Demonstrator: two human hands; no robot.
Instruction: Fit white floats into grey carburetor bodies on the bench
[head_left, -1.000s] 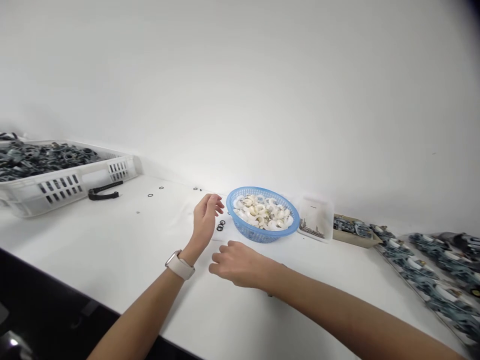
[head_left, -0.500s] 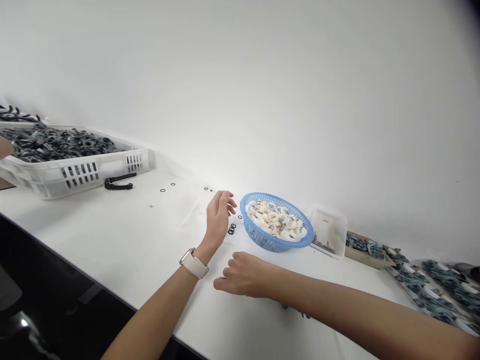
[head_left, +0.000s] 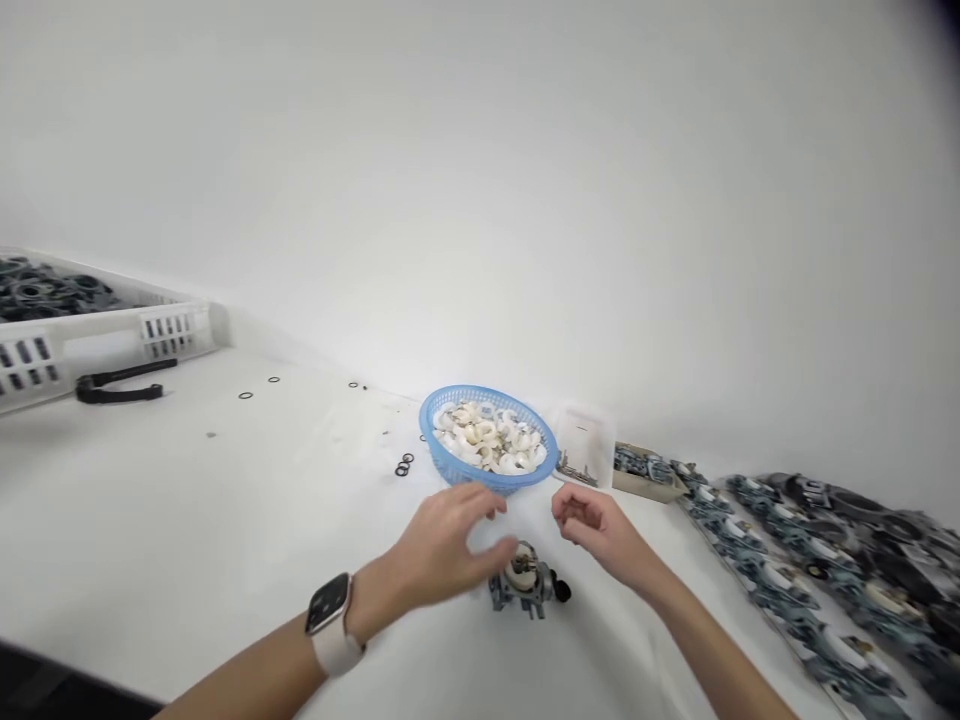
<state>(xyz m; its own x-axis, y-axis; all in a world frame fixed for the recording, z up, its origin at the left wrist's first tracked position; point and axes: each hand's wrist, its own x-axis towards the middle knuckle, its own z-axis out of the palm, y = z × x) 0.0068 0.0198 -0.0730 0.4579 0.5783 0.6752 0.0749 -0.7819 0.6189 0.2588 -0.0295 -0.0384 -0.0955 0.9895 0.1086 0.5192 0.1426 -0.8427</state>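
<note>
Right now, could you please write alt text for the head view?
A person's open left hand and curled right hand flank a metal part on a white table. Beyond it sits a blue basket of curved white pieces; a white crate of dark parts stands at left, rows of metal assemblies lie at right.

The basket [head_left: 450,466] is blue, its curvy bits [head_left: 491,440] white and cream. The metal part [head_left: 519,582] is grey, its knob [head_left: 561,589] black. The bench [head_left: 300,500] is white.

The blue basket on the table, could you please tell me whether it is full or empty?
The blue basket looks nearly full: white ring-shaped parts lie heaped close to its rim, hiding its floor.
</note>
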